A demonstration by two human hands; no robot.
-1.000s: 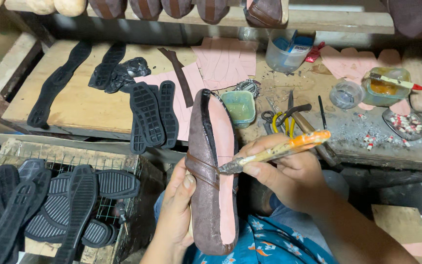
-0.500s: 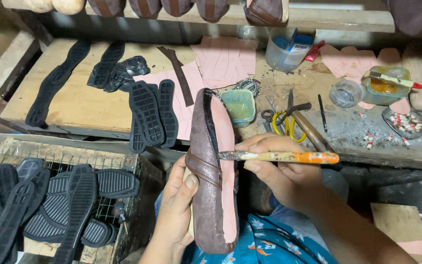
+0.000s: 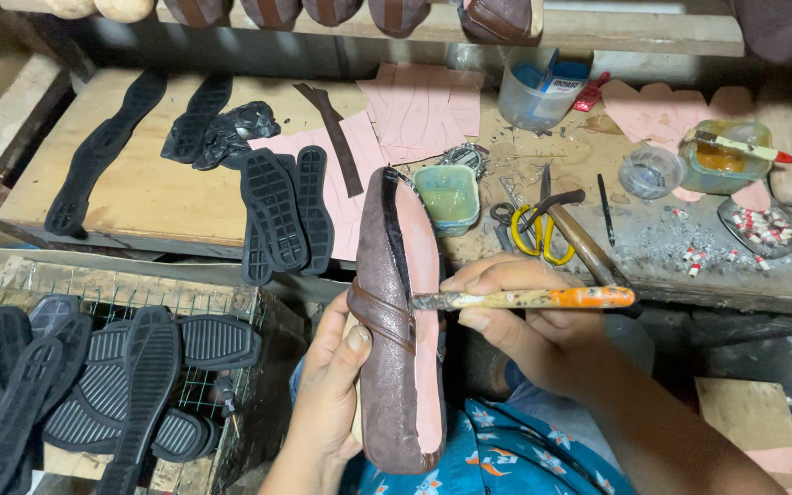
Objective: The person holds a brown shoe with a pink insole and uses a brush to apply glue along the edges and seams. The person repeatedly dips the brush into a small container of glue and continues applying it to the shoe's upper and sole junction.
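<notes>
Held sole-up over the lap: a brown leather shoe upper (image 3: 387, 348), lasted, with a pale pink insole board (image 3: 425, 302) facing up and a darker strap across its side. Gripped along the upper's left flank by the left hand (image 3: 327, 385), fingers closed round the leather, thumb pressed just under the strap. Pinched shut in the right hand (image 3: 529, 335) between thumb and fingers: a glue brush (image 3: 524, 298) with a pale wooden handle ending in orange, lying level, its gummed bristle tip touching the insole's edge beside the strap. Compared with a second before, handle dropped from an upward slant to horizontal, tip kept at about the same spot on the edge; shoe and left hand barely shifted. Just beyond the toe on the worn wooden bench (image 3: 148, 197), a small green glue tub (image 3: 446, 197), then yellow-handled scissors (image 3: 538, 225) and a hammer (image 3: 584, 243) close together. Farther left, ribbed black rubber outsoles (image 3: 281, 211) lying tread-up on pink cut sheets (image 3: 414, 110). Farther right, a glass jar of amber glue (image 3: 721, 160) with a brush across its mouth. Below the bench at left, a wire crate (image 3: 203, 302) heaped with more black outsoles (image 3: 139, 385).
</notes>
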